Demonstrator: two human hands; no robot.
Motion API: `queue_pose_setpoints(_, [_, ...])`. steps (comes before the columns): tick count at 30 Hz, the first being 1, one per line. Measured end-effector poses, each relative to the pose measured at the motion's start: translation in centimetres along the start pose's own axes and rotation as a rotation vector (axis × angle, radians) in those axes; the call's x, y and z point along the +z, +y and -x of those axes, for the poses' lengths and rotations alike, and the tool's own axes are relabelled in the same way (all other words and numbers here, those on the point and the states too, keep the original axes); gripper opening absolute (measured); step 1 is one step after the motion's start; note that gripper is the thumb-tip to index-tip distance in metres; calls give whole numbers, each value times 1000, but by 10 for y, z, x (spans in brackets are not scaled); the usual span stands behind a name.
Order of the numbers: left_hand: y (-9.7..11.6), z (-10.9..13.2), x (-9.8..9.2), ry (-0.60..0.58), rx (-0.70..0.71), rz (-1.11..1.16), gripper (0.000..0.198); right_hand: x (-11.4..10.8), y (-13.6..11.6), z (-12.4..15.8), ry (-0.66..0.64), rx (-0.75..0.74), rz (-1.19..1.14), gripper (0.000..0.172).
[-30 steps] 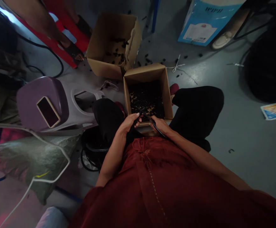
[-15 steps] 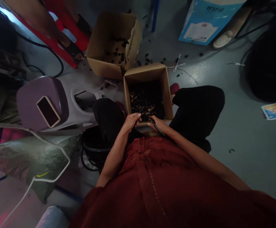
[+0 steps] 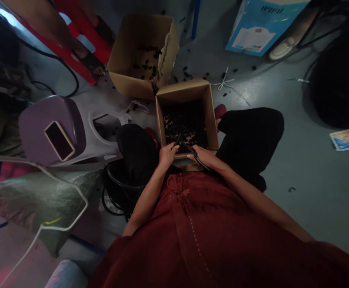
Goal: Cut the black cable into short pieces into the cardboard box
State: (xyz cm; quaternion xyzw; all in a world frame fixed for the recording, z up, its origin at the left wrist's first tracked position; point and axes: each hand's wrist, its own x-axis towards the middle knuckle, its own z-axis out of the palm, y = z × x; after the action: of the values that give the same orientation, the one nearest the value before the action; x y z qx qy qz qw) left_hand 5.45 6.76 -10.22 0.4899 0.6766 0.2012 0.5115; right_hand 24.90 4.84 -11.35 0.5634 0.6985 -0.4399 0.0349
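Grey floor (image 3: 309, 168) was littered with black bits. Nearby were a lilac plastic stool (image 3: 81, 120) with a phone (image 3: 58, 140) on it and a second open cardboard box (image 3: 124, 76), partly holding the same black pieces. The person, in a dark red garment (image 3: 198, 228), had an open cardboard box (image 3: 186, 90) between black-clad knees (image 3: 249, 144), heaped with black pieces (image 3: 186, 124).

Risk: a knee shift could tip the box and spill its load. Working right at the near rim could also knock pieces onto the floor. If the tool slipped, it could catch the other hand's fingers. Dim light made small pieces hard to see.

Both hands were over the near rim. The right hand (image 3: 200, 156) was closed around a slim black tool (image 3: 202, 162), type unclear. The left hand (image 3: 167, 155) was half-curled, its fingertips at a small dark piece (image 3: 178, 140). Whether it gripped that piece could not be told.
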Motion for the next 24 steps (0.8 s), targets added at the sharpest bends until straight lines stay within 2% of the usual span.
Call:
queue_pose_setpoints(4, [-2, 0, 3, 69, 103, -109, 18, 1, 0, -1, -1, -3, 21, 36])
queue_pose_setpoints(9, [-1, 3, 1, 54, 176, -202, 22, 1, -1, -2, 6, -9, 47, 32])
queue_pose_setpoints(17, [-2, 2, 2, 30, 119, -135, 21, 2, -1, -1, 29, -12, 45, 25])
queue_pose_setpoints(24, [-3, 1, 3, 26, 105, -146, 24, 1, -3, -1, -3, 50, 67, 25])
